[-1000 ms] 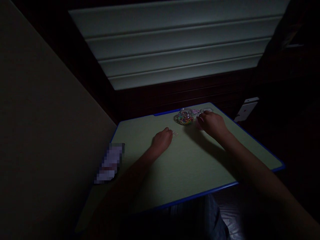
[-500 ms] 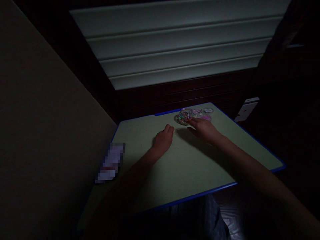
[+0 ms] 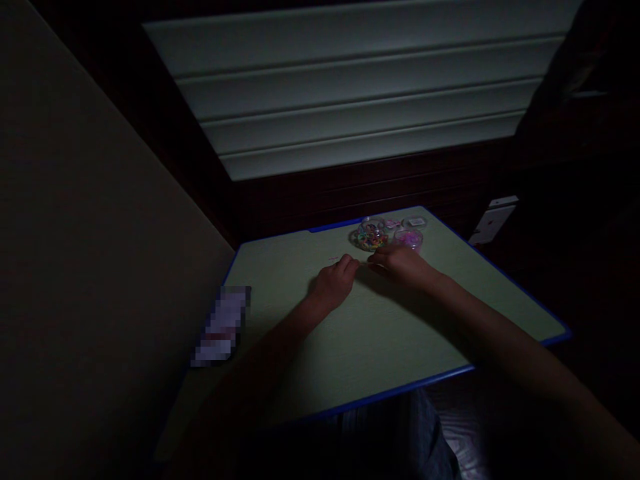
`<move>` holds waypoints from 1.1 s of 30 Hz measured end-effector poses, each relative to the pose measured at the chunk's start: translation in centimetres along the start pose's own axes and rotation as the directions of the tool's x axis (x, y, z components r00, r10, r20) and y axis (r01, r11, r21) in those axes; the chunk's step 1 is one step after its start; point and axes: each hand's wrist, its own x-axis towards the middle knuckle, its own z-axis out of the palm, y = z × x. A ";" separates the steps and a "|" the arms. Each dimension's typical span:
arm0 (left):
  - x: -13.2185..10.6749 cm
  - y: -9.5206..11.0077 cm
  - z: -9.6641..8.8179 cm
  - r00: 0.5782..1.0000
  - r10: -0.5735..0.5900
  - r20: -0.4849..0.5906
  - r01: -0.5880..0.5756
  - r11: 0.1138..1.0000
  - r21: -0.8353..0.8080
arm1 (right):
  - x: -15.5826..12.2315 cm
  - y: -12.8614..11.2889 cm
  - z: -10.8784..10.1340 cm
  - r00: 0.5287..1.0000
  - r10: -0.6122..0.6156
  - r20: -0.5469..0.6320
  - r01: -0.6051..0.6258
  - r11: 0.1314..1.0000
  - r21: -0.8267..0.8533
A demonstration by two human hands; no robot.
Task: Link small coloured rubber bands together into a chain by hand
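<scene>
My left hand (image 3: 336,283) is over the middle of the green tabletop, its fingers pinched on a thin pale strand (image 3: 363,263) that is hard to make out in the dim light. Close on its right, my right hand (image 3: 404,268) has thumb and fingertips together at the strand's other end; whatever it pinches is too small to name. Just beyond the right hand stands a clear round container (image 3: 371,237) of small multicoloured pieces that look like beads. Beside it sits a clear container with pink pieces (image 3: 409,237).
A clear lid with a white label (image 3: 415,222) and a small pink packet (image 3: 393,224) lie at the far corner of the blue-edged table (image 3: 320,360). A tiny pinkish piece (image 3: 333,258) lies beyond my left hand. A blurred-out flat object (image 3: 223,327) is at the left edge.
My right hand has come back from the container of multicoloured pieces toward my left hand. My left hand has shifted slightly right, uncovering the tiny pinkish piece. The hands are now almost touching.
</scene>
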 end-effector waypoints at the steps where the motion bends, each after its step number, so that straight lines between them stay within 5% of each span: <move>1: 0.0 0.0 0.1 1.000 0.002 -0.005 -0.002 1.000 -0.013 | 0.0 -0.1 0.1 1.000 -0.003 0.004 0.003 1.000 -0.014; 7: 0.0 -0.2 0.1 0.999 0.034 -0.005 -0.034 0.999 -0.002 | 0.0 0.5 -0.3 1.000 0.014 -0.001 -0.015 0.988 -0.157; 10: 0.0 -0.7 0.1 1.000 0.015 -0.009 -0.015 1.000 0.006 | -0.5 1.8 -1.2 0.987 0.139 -0.080 -0.155 0.951 -0.269; 14: 0.2 -1.6 0.2 0.997 -0.071 -0.008 0.071 0.997 -0.036 | -1.2 3.9 -1.9 0.911 0.366 -0.192 -0.412 0.841 -0.350; 17: 0.2 -2.2 0.4 0.988 -0.153 -0.014 0.151 0.985 -0.083 | -1.5 4.9 -1.8 0.874 0.432 -0.222 -0.485 0.800 -0.353; 25: 0.4 -3.4 1.0 0.976 -0.219 0.013 0.219 0.969 -0.114 | -1.4 4.8 -1.7 0.852 0.463 -0.245 -0.523 0.784 -0.335; 33: 1.2 -2.5 0.8 0.988 -0.034 0.153 0.014 0.992 0.128 | -1.1 3.5 -2.2 0.878 0.426 -0.217 -0.473 0.838 -0.272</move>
